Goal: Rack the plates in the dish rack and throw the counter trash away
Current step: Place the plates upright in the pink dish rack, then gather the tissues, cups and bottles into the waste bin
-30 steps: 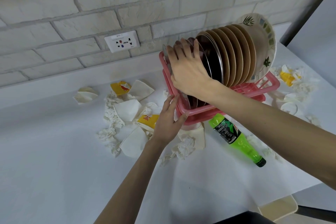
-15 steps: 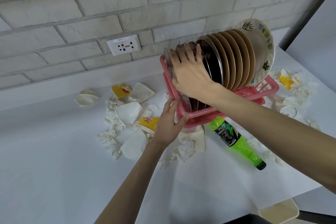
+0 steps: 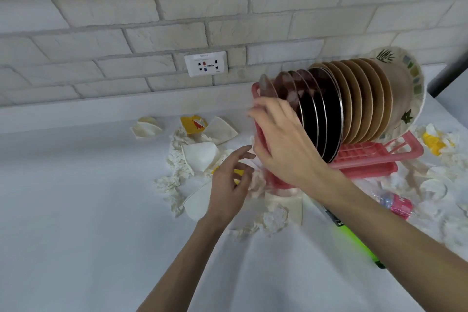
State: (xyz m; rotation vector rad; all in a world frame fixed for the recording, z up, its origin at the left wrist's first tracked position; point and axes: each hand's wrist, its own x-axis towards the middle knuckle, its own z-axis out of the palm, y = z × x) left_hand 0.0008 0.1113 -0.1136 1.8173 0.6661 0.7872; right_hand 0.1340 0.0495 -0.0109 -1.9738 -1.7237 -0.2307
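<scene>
A pink dish rack (image 3: 364,157) stands on the white counter (image 3: 76,210) and holds several upright plates: dark glass plates (image 3: 321,114), tan plates (image 3: 359,99) and a white leaf-patterned plate (image 3: 405,99) at the right end. My right hand (image 3: 283,144) lies against the rack's left end, below the tops of the clear and dark plates, fingers fairly straight and blurred. My left hand (image 3: 230,180) hovers just left of the rack with loose, spread fingers and holds nothing. Under and beside it lies counter trash (image 3: 200,154): crumpled tissues, flattened paper cups and yellow wrappers.
A green bottle (image 3: 354,238) lies in front of the rack, partly under my right forearm, with a pink-labelled plastic bottle (image 3: 397,204) further right. More tissues and a yellow wrapper (image 3: 434,140) lie right of the rack. A wall socket (image 3: 205,63) sits in the brick wall behind.
My right hand has slid down from the plate tops to the rack's left end. My left hand has come off the rack's front corner and moved left over the trash.
</scene>
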